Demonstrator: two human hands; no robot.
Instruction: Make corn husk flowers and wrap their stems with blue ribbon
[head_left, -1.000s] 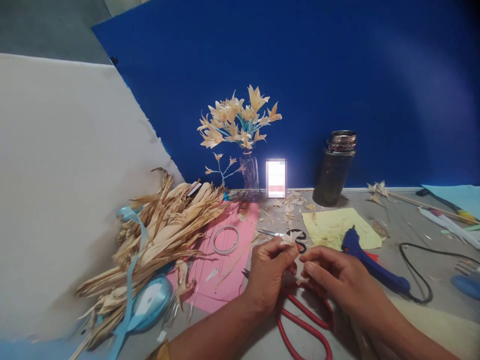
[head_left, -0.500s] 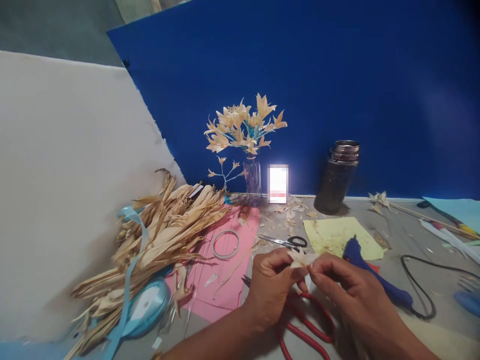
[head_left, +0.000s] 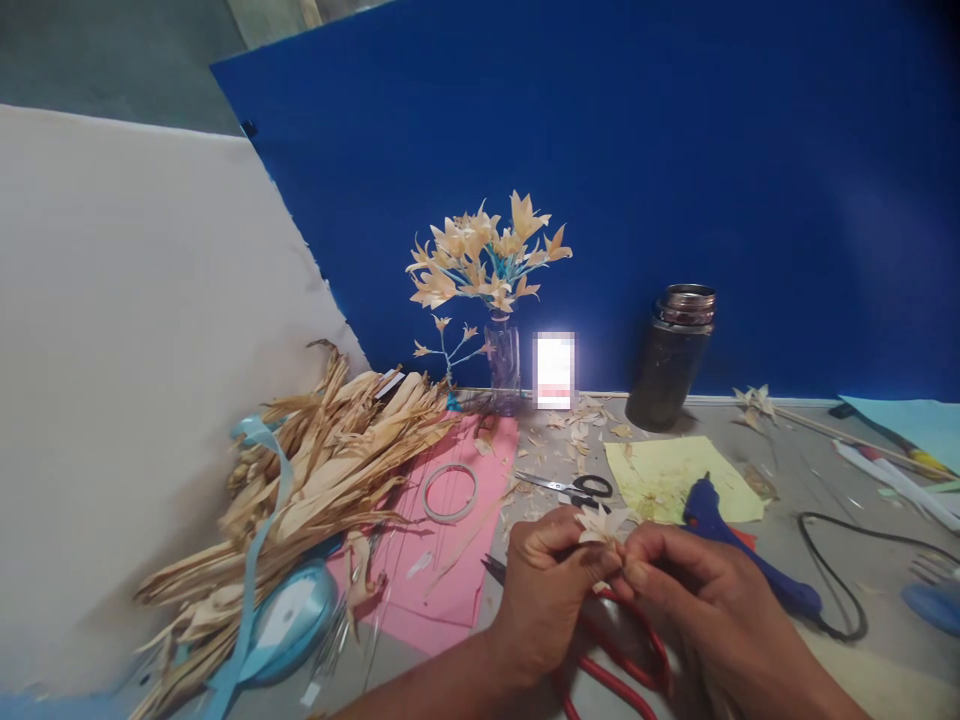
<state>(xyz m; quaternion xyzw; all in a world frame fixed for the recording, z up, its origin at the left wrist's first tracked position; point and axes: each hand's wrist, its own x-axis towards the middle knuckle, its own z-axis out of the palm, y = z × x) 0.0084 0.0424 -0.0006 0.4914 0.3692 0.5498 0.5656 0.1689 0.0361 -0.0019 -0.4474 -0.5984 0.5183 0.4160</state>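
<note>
A flower (head_left: 600,522) is held just on the near side of the scissors (head_left: 577,489), its petals turned up. Its base is pinched between the thumb and fingers of the left hand (head_left: 544,585). The fingers of the right hand (head_left: 694,585) are bent in close to that base; whether anything is gripped by them cannot be told. Below the hands, nearer than the scissors, a red-handled tool (head_left: 615,684) is partly covered. To the left of the scissors, pink paper (head_left: 442,600) is laid, with a tape roll (head_left: 450,518) on it and husks (head_left: 352,450) heaped farther left. To their right, yellow paper (head_left: 697,460) and a glue gun (head_left: 709,507) are placed. Beyond them, a vase (head_left: 503,365) is filled with flowers.
</note>
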